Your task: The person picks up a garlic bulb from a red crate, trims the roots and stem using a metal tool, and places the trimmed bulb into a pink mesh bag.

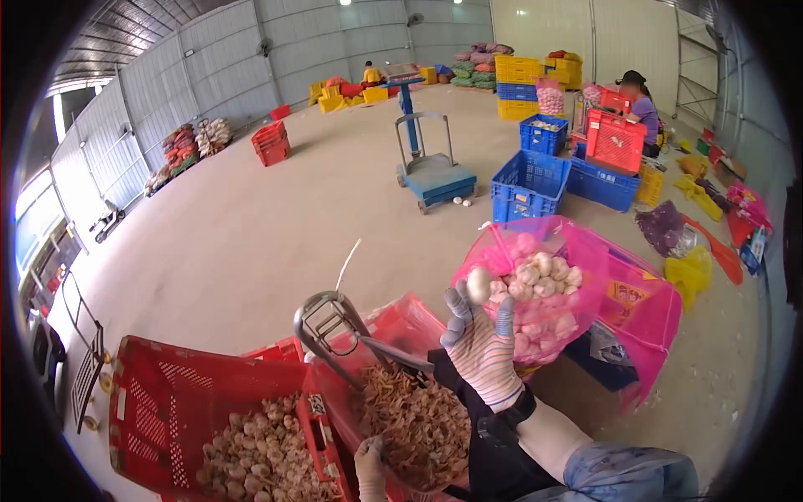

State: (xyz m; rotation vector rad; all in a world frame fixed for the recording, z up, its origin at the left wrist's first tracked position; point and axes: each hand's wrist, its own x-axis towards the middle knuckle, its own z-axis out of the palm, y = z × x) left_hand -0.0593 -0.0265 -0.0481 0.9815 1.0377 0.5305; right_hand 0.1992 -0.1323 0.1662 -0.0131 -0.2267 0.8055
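My right hand [485, 351], in a striped glove with grey fingertips, is raised with its fingers spread. A white garlic bulb [478, 285] is at the fingertips, in front of a pink mesh bag [548, 330] holding many white bulbs; whether it still touches the fingers is unclear. My left hand [370, 470], gloved, is low at the bottom, beside a container of dry brown peelings [418, 418]; its fingers are mostly hidden. A metal-framed device [322, 326] stands over the peelings. On the left, a red crate [159, 402] holds unpeeled-looking garlic [259, 448].
Blue crates [531, 184] and a red crate [615, 140] stand beyond the bag, near a seated person [644, 117]. A blue platform scale [439, 180] stands mid-floor. Coloured mesh bags [690, 280] lie at right. Another person [371, 75] is far back.
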